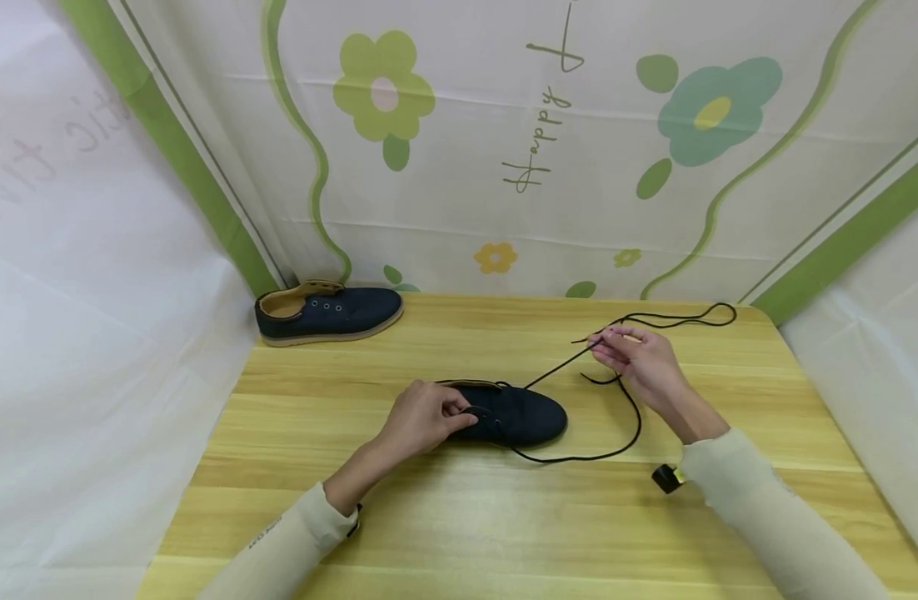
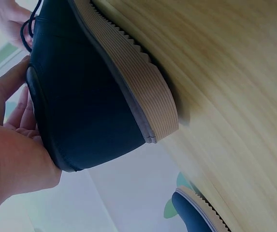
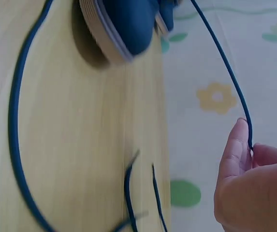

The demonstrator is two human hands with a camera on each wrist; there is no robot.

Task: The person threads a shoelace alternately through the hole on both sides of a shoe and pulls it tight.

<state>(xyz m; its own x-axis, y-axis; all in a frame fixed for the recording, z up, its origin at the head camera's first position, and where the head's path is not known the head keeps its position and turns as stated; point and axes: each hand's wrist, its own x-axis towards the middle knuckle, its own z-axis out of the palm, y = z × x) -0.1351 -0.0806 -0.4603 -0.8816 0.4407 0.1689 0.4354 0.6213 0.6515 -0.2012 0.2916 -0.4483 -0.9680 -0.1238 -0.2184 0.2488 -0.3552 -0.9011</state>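
A dark navy shoe [image 1: 537, 417] sits on the table with its toe to the right. My left hand [image 1: 425, 417] pinches the edge of its lacing flap between thumb and fingers; the left wrist view shows the shoe's heel [image 2: 90, 101] beside that hand. To the right of the toe, my right hand [image 1: 642, 362] pinches a black shoelace [image 1: 564, 364], which runs straight from the shoe's eyelets. In the right wrist view the lace [image 3: 223, 55] stretches up from the fingertips. Another length of lace [image 1: 571, 459] leaves the near side and curves across the table.
A matching shoe [image 1: 365, 315], with no lace in its visible eyelets, stands at the table's back left. Beyond my right hand lies a looped black lace [image 1: 680, 322]. A small black object [image 1: 665, 478] is beside my right sleeve. Printed curtains [image 1: 444, 167] enclose the wooden table [image 1: 504, 533].
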